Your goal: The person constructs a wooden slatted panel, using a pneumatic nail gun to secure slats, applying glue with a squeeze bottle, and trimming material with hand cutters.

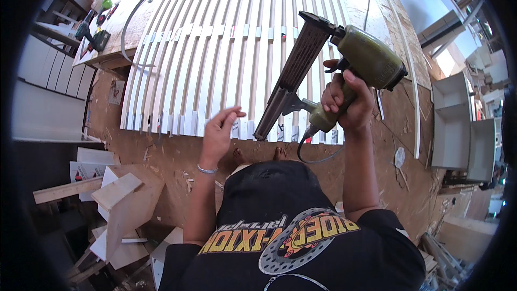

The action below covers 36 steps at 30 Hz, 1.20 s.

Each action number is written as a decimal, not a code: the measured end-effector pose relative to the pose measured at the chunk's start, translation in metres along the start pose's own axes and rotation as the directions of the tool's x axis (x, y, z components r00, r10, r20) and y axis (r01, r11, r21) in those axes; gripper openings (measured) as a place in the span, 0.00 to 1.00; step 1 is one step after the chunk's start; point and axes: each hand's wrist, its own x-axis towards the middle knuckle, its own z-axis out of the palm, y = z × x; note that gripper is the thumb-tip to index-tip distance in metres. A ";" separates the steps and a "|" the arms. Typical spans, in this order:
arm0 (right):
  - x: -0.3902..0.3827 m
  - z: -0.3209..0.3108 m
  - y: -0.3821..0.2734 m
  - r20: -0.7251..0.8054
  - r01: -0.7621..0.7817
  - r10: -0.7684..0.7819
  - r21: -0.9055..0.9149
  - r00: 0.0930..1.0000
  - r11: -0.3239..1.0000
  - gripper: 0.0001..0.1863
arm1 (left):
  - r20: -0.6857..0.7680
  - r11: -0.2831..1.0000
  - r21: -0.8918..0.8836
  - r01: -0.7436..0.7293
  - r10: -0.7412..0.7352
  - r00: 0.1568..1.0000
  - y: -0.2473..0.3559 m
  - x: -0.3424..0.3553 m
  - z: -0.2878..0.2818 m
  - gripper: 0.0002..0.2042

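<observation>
My right hand (353,99) is wrapped round the handle of an olive-green pneumatic nail gun (371,56), a finger near its trigger. The gun is held up over the slatted panel, its long dark magazine (301,59) slanting down toward my left hand. An air hose (318,160) hangs from the base of its handle. My left hand (218,133) is raised just left of the magazine's lower end, apart from it. Its fingers are drawn together, slightly blurred; whatever they may hold is too small to make out. Below both hands lies a panel of pale parallel slats (215,59).
A worktable (134,21) bears the panel, with a cordless drill (96,37) at its left. Board offcuts (124,199) are piled at lower left. A long thin strip (412,86) runs along the right side. White open cabinets (455,124) stand farther right.
</observation>
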 end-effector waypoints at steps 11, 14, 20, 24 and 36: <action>-0.006 0.016 0.025 0.001 -0.168 0.169 -0.046 0.986 0.985 0.25 | 0.221 0.814 0.369 -0.448 0.391 0.893 0.157 0.034 0.022 0.02; -0.006 0.018 0.030 0.016 -0.207 0.208 -0.044 0.978 0.977 0.24 | 0.267 0.617 0.552 -0.561 0.508 0.819 0.151 0.049 0.027 0.04; -0.005 0.012 0.034 0.048 -0.249 0.249 -0.005 0.967 0.968 0.24 | 0.340 0.496 0.621 -0.607 0.527 0.779 0.152 0.059 0.033 0.03; -0.003 0.007 0.036 0.072 -0.283 0.280 0.028 0.957 0.959 0.25 | 0.378 0.497 0.575 -0.650 0.543 0.750 0.143 0.065 0.028 0.06; 0.015 -0.020 0.063 0.032 -0.414 0.415 0.173 0.909 0.894 0.23 | 0.102 0.974 0.090 0.206 -0.215 0.971 0.102 0.061 0.018 0.17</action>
